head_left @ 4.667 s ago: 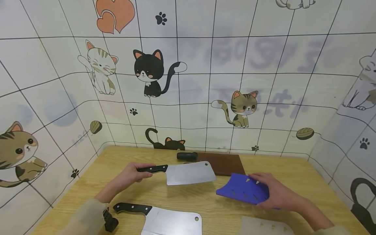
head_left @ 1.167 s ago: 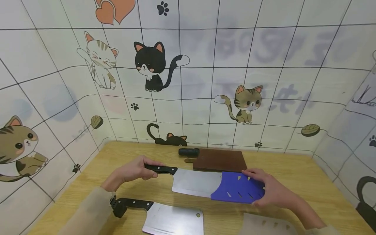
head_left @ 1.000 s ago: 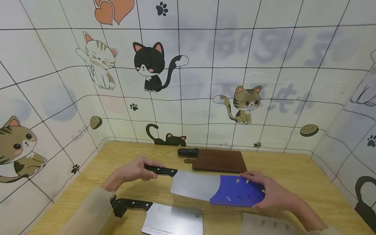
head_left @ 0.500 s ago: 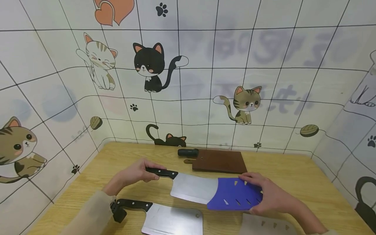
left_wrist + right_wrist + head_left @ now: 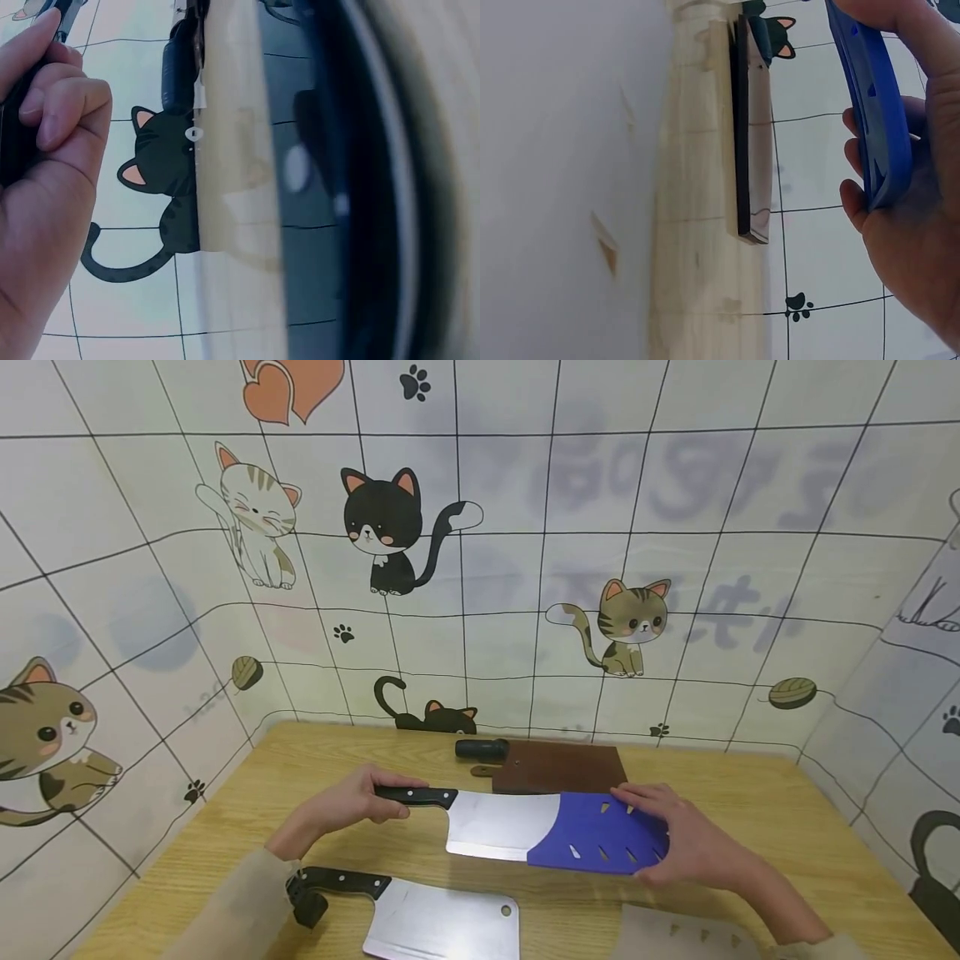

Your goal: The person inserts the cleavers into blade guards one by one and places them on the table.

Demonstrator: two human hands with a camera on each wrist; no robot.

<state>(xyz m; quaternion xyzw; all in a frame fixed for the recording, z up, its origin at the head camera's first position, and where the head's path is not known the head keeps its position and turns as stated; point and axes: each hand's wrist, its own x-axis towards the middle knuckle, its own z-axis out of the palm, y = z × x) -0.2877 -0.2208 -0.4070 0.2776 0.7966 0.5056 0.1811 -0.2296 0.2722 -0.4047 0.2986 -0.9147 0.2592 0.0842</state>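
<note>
My left hand (image 5: 358, 803) grips the black handle of a cleaver (image 5: 495, 825), held above the table with its blade pointing right. A blue blade sheath (image 5: 600, 835) with small cut-out slots covers the outer part of that blade. My right hand (image 5: 693, 835) holds the sheath by its right end, thumb on the near side and fingers over the far edge. In the right wrist view the blue sheath (image 5: 877, 112) sits between thumb and fingers. A second cleaver (image 5: 446, 918) lies uncovered on the table in front, its handle beside my left wrist.
A pale sheath (image 5: 678, 935) with similar slots lies at the front right. Behind my hands a brown cutting board (image 5: 558, 767) lies on the wooden table (image 5: 720, 785), with a black cylindrical thing (image 5: 482, 749) at its left corner. A cat-print wall covering (image 5: 510, 568) encloses the back and sides.
The sheath, held apart from the blade in the earliest frame, now covers the blade's outer part and reaches a little farther along it. Both hands have lifted slightly since half a second ago.
</note>
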